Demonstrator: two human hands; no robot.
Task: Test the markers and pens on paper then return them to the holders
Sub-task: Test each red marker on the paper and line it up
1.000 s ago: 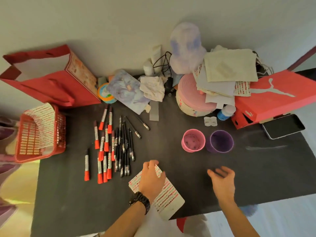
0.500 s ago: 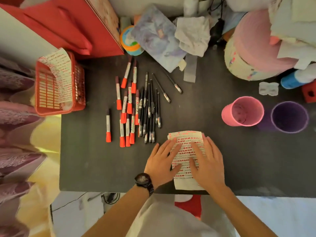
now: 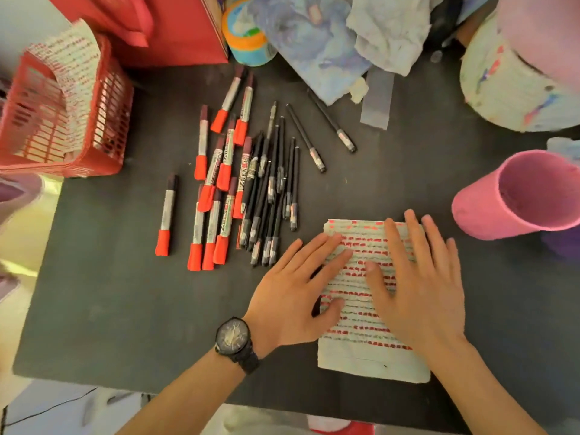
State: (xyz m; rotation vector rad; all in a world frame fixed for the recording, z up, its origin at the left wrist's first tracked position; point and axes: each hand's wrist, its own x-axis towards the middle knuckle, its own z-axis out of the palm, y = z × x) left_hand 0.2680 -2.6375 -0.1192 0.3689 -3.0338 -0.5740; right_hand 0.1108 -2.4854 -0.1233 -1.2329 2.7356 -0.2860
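A white sheet of paper (image 3: 361,350) covered with rows of red marks lies on the dark table (image 3: 125,302) near its front edge. My left hand (image 3: 295,293) and my right hand (image 3: 417,277) press flat on the paper with straight fingers. Several red-capped markers (image 3: 216,189) lie in a loose row left of the paper. A bundle of black pens (image 3: 273,189) lies beside them, with two more black pens (image 3: 317,139) apart at the back. A pink holder cup (image 3: 514,199) stands at the right; a purple cup (image 3: 561,243) peeks from behind it.
A red mesh basket (image 3: 103,120) with a marked sheet hangs over the table's left edge. A red bag (image 3: 175,29), a tape roll (image 3: 248,42), cloths and a large round box (image 3: 508,89) crowd the back.
The view has dropped closer to the table. My right hand came down onto the paper beside the left, and the sheet now lies square under both flat hands.
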